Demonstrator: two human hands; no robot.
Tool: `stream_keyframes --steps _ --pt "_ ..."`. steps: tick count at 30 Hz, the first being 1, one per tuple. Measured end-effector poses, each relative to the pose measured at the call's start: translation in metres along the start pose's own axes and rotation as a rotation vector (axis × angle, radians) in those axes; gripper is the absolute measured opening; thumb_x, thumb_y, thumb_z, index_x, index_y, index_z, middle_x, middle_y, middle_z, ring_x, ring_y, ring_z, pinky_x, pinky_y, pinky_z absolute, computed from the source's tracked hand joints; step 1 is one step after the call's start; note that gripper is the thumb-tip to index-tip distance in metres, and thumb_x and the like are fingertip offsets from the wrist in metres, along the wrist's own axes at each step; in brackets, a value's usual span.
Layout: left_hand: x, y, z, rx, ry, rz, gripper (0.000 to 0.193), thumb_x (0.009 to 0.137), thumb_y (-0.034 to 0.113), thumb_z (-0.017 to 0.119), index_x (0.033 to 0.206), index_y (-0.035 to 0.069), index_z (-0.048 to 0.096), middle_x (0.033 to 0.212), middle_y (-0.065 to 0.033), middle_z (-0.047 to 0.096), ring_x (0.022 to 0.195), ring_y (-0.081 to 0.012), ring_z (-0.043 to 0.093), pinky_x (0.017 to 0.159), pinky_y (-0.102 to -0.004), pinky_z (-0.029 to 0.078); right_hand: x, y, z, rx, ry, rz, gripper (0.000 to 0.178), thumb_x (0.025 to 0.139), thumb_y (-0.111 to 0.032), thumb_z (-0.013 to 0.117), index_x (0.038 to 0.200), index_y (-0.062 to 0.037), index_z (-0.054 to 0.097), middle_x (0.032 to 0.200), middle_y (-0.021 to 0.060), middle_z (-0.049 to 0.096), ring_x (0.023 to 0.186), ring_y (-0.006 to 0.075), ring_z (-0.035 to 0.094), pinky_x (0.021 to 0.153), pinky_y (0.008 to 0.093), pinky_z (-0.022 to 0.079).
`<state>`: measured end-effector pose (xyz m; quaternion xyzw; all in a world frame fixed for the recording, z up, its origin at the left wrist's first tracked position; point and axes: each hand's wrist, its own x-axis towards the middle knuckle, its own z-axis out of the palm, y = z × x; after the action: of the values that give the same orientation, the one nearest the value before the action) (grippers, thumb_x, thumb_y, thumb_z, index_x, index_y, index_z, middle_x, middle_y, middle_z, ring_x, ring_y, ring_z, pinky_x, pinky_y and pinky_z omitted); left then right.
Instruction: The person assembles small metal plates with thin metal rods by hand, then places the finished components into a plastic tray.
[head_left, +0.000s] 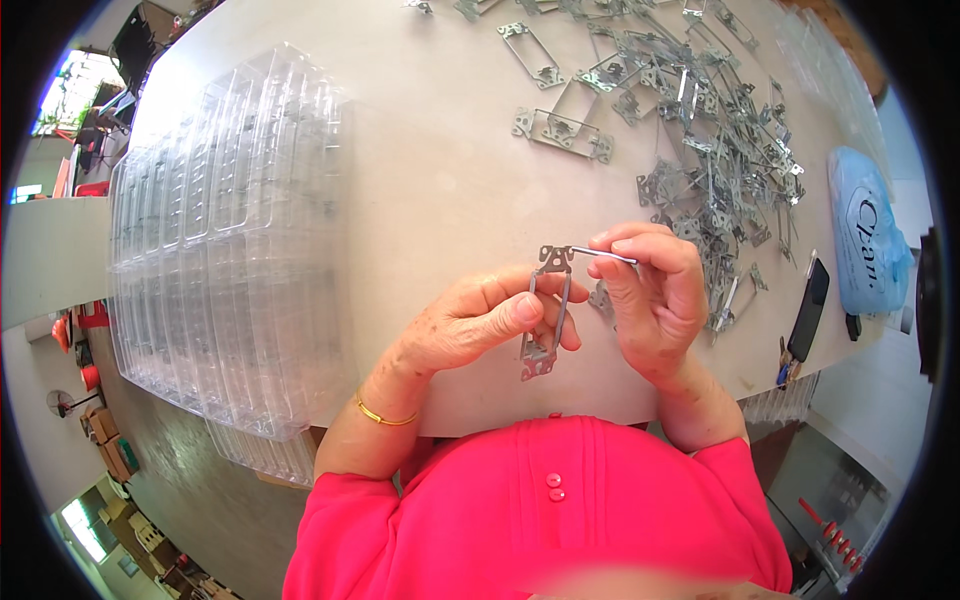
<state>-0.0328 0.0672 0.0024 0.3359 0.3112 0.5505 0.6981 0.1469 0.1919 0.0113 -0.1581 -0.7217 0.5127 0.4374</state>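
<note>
Nearest the camera is the person's pink shirt (560,510) with two small buttons, both forearms rising from it over the near edge of the counter (440,170). A gold bangle (383,415) sits on the left wrist.

The left hand (470,325) has its grip pressed together on a metal frame (548,315), thumb on the front and fingers behind, holding it upright just above the counter near its front edge. The frame is a narrow stamped strip with two long rails and a shaped tab at each end. The right hand (650,290) is just beside it, grip pinching a thin metal pin (603,255) between thumb and forefinger. The pin lies level, its left end touching the frame's top tab.

To the left, rows of clear plastic trays (220,240) cover that side of the counter and overhang its front corner. To the right, near the edge, lie a dark phone (808,308) and a blue plastic bag (868,235).

Farther back, a loose heap of frames (715,140) like the held one spreads across the right and far part of the counter, with a few single ones lying apart toward the middle.
</note>
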Motion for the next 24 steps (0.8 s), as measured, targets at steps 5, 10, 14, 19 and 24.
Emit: stream_keyframes --steps 5,10,14,19,24 --pt "0.001 -0.003 -0.001 0.012 -0.007 0.02 0.051 0.11 0.037 0.049 0.138 -0.005 0.055 0.102 -0.0114 0.072 0.085 -0.0139 0.064 0.079 -0.0298 0.049 0.004 0.004 -0.002 -0.095 -0.044 -0.115 0.024 0.09 0.009 0.071 0.108 -0.0002 0.059 0.1 0.0163 0.069 0.092 0.0229 0.07 0.074 0.0305 0.056" --pt "0.001 -0.001 -0.002 0.028 -0.019 0.019 0.05 0.11 0.036 0.048 0.138 -0.005 0.056 0.098 -0.0104 0.071 0.083 -0.0132 0.061 0.078 -0.0293 0.048 0.005 0.006 -0.002 -0.162 -0.044 -0.162 0.025 0.089 0.008 0.073 0.107 -0.0009 0.06 0.098 0.0166 0.07 0.087 0.0232 0.071 0.069 0.0308 0.057" --pt "0.001 0.0 -0.002 0.048 -0.011 0.044 0.05 0.11 0.035 0.048 0.138 -0.005 0.056 0.096 -0.01 0.07 0.08 -0.0131 0.059 0.077 -0.0294 0.049 0.006 0.004 -0.003 -0.242 -0.05 -0.211 0.025 0.087 0.007 0.075 0.105 -0.0017 0.061 0.095 0.0159 0.07 0.083 0.0244 0.07 0.069 0.0308 0.057" --pt "0.0 -0.004 -0.007 0.094 -0.085 0.069 0.05 0.11 0.037 0.047 0.146 0.002 0.053 0.109 -0.0177 0.07 0.093 -0.028 0.07 0.073 -0.0357 0.051 0.012 -0.001 -0.002 -0.275 -0.097 -0.196 0.024 0.087 0.004 0.076 0.105 -0.002 0.061 0.097 0.016 0.071 0.083 0.0248 0.07 0.07 0.0319 0.057" --pt "-0.003 -0.007 -0.006 0.021 -0.078 0.036 0.052 0.11 0.038 0.046 0.142 -0.002 0.054 0.103 -0.0144 0.067 0.089 -0.0227 0.066 0.074 -0.0342 0.05 0.01 -0.002 -0.001 -0.171 -0.169 -0.06 0.023 0.088 0.004 0.073 0.106 -0.0017 0.06 0.101 0.0158 0.071 0.087 0.0238 0.071 0.073 0.0324 0.057"
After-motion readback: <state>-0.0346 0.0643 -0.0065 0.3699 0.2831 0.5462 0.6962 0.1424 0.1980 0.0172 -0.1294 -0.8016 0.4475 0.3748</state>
